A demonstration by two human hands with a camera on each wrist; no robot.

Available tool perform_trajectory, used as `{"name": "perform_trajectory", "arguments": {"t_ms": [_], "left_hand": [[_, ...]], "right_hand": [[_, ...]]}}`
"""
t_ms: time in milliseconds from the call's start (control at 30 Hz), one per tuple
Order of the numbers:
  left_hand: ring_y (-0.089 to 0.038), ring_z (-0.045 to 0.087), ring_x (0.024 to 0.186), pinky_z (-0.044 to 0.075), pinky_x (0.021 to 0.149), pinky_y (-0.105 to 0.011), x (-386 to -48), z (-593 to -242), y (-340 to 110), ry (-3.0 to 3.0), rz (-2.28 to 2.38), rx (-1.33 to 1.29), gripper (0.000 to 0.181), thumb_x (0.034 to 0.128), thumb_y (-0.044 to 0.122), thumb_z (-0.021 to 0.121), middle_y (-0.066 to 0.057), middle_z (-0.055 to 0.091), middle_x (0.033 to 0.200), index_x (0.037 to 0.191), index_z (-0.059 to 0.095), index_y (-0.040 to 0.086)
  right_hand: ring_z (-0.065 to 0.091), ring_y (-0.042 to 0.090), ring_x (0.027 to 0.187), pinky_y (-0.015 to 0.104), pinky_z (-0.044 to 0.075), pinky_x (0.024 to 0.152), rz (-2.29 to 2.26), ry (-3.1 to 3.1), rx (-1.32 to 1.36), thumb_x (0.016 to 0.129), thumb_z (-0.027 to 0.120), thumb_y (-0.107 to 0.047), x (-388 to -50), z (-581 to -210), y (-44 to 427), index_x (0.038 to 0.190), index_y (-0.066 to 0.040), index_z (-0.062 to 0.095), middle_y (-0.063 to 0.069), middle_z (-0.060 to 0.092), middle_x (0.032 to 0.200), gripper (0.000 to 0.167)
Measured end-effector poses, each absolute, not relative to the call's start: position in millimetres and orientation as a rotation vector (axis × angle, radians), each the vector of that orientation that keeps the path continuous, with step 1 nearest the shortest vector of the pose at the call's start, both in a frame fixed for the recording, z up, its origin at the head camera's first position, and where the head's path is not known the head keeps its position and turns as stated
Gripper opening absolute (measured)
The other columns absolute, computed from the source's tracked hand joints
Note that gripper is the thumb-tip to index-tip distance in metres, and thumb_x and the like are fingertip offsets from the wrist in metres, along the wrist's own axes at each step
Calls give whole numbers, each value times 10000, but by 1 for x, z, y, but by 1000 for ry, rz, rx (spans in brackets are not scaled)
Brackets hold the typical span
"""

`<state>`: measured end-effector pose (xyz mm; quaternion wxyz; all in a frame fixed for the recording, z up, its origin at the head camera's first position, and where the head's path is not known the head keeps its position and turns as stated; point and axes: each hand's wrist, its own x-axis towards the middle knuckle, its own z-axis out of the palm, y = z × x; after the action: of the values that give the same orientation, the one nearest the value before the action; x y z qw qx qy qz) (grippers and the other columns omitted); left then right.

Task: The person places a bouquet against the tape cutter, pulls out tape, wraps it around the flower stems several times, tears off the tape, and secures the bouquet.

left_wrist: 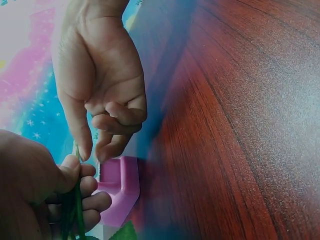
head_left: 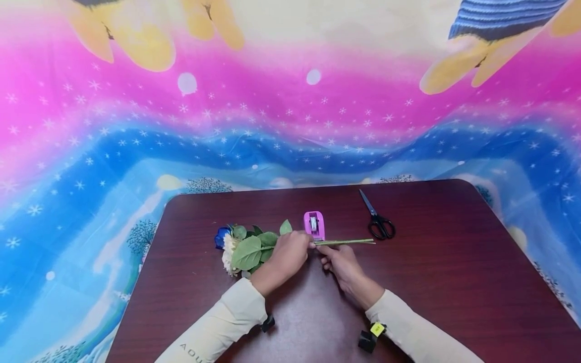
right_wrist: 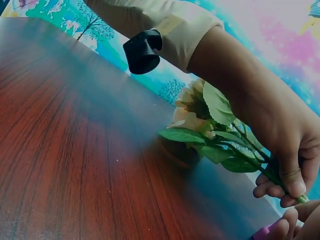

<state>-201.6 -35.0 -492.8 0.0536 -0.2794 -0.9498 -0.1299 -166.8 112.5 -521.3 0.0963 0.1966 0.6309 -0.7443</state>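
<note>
In the head view my left hand (head_left: 289, 252) grips the green stems (head_left: 349, 242) of a small bunch of flowers. Its leaves (head_left: 247, 252), a blue rose (head_left: 221, 237) and a cream flower (head_left: 230, 254) stick out on the left. My right hand (head_left: 347, 267) is close beside the left one, its thumb and fingertips at the stems. From the left wrist view the right thumb (left_wrist: 80, 132) meets the stems while the other fingers curl. Whether a thin thing is pinched there is hidden. Just behind the hands stands a pink tape dispenser (head_left: 314, 225) with a roll in it.
Black-handled scissors (head_left: 381, 227) lie on the dark red wooden table (head_left: 431, 272), right of the tape dispenser, with the blades pointing away. A printed cloth (head_left: 281, 116) hangs behind the table. Each sleeve bears a black wrist camera (head_left: 367, 341).
</note>
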Motion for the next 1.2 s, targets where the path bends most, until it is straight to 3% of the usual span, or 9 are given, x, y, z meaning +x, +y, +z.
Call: {"name": "perform_trajectory", "arguments": {"t_ms": [333,733,933,1200], "left_hand": [[-169,692,696,533,595,-362,-202,-492,-37,-2891,-408,-851,233,958,173,698,49,732,797,725,705,173],[-166,680,678,521,580,-351,-203,-492,-38,-2890,-433,-867,265,983,206,682,40,713,755,727,723,149],[-161,683,679,519,580,-343,-203,-492,-37,-2902,-438,-866,259,989,212,679,37,723,752,745,740,145],[-176,712,721,539,602,-356,-202,-492,-37,-2894,-439,-868,222,990,230,669,24,761,808,798,761,168]], "right_hand": [[513,41,592,180,435,540,-2232,1784,549,979,629,-65,-170,-526,114,1210,94,644,1,729,820,280],[504,60,631,194,428,590,-2228,1777,521,941,615,-61,-169,-524,115,1197,97,678,-6,728,869,307],[517,77,622,205,437,589,-2235,1758,555,933,621,-128,-170,-522,117,1038,6,741,-43,705,837,209],[504,55,617,187,422,581,-2254,1732,568,992,650,-235,-172,-524,117,1008,-75,764,-75,722,834,197]]}}
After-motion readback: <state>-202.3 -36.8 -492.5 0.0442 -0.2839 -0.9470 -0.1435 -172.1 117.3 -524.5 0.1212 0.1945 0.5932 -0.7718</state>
